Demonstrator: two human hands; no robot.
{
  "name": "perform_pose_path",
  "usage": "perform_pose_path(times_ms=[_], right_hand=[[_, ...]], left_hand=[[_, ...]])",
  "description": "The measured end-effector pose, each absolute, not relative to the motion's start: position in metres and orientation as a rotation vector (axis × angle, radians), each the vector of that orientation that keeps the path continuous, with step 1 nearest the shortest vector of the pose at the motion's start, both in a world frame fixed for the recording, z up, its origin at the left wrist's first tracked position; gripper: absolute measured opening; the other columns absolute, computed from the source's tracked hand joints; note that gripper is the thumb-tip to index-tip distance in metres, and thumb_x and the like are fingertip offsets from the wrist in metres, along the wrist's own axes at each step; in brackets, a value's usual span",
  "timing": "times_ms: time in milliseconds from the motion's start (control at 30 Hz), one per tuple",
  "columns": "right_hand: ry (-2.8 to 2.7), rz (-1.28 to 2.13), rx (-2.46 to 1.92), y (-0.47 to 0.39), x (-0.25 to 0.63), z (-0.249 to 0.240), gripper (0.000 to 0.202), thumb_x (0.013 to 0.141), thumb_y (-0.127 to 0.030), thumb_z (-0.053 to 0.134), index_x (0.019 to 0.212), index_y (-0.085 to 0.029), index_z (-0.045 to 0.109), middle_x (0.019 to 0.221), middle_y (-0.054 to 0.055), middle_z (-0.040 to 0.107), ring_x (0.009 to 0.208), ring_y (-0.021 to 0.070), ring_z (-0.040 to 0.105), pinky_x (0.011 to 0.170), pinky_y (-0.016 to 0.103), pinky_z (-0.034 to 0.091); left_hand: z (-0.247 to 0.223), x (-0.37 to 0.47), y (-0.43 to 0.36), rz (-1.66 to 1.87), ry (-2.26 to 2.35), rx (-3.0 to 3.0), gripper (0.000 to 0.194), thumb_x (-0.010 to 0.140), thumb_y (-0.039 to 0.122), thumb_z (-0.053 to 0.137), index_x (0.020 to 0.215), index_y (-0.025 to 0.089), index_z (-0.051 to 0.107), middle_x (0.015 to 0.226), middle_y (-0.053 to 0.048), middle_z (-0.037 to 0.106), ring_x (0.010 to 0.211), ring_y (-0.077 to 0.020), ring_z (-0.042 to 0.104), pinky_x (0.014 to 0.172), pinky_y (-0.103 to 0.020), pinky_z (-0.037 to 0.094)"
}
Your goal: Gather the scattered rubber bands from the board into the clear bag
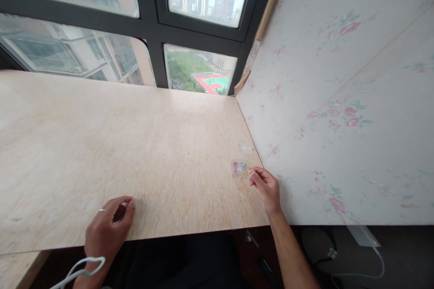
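Observation:
My right hand (268,188) pinches a small pale ring (251,172), like a little rubber band, between thumb and forefinger. The ring is at the right edge of a small clear plastic box (233,174); whether they touch I cannot tell. Small loops lie in groups inside the box: pink ones (235,164), green ones (244,165) and yellow ones (245,172). Behind it lies a clear, flat piece of plastic (246,148). Far to the left, my left hand (107,223) rests on the stone ledge (162,158), fingers curled and thumb against forefinger, with nothing visible between them.
A flowered wall (322,99) borders the ledge on the right. Dark-framed windows (200,31) stand along its back edge. A white cable (84,264) crosses my left wrist. Below the ledge at right are a white adapter (363,236) and a black cable (330,239).

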State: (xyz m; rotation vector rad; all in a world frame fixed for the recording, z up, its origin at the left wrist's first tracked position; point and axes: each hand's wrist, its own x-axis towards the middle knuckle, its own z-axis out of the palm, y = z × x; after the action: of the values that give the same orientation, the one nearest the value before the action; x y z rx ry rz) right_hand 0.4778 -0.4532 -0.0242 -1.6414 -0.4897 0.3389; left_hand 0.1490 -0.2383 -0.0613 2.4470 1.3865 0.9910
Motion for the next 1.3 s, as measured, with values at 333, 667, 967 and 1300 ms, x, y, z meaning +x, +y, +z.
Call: perform_pose_path(times_ms=[333,667,967,1300], right_hand=[[-0.411,0.356,-1.558,-0.457,0.482,-0.034,0.024,0.072,-0.038,0.071,0.085,-0.017,0.069,0.064,-0.001,0.058,0.059,0.0114,0.051,0.057,0.024,0.042],[-0.522,0.337,-1.688,-0.459,0.488,-0.037,0.028,0.077,-0.043,0.066,0.085,-0.017,0.068,0.069,0.002,0.061,0.067,0.0144,0.054,0.063,0.026,0.045],[-0.517,0.312,-1.802,-0.462,0.492,-0.024,0.030,0.074,-0.045,0.067,0.086,-0.017,0.070,0.075,0.004,0.067,0.068,0.0158,0.058,0.064,0.027,0.048],[-0.574,0.266,-1.947,-0.468,0.501,-0.026,0.028,0.075,-0.044,0.064,0.080,-0.017,0.070,0.074,0.004,0.069,0.064,0.0157,0.058,0.057,0.025,0.045]], left_hand=[[-0.061,0.151,-0.240,0.993,1.405,2.455,0.019,0.084,0.035,0.051,0.086,0.020,0.061,0.075,-0.003,0.063,0.063,-0.0151,0.059,0.063,-0.027,0.046],[-0.065,0.151,-0.238,1.011,1.426,2.446,0.020,0.083,0.036,0.053,0.085,0.019,0.062,0.075,-0.002,0.064,0.062,-0.0144,0.059,0.062,-0.025,0.046],[-0.061,0.153,-0.240,0.998,1.458,2.446,0.020,0.081,0.036,0.054,0.084,0.019,0.064,0.075,0.000,0.064,0.062,-0.0125,0.059,0.063,-0.023,0.045],[-0.061,0.155,-0.240,1.011,1.477,2.429,0.021,0.081,0.037,0.054,0.083,0.019,0.063,0.073,0.001,0.063,0.060,-0.0122,0.058,0.062,-0.023,0.045]])
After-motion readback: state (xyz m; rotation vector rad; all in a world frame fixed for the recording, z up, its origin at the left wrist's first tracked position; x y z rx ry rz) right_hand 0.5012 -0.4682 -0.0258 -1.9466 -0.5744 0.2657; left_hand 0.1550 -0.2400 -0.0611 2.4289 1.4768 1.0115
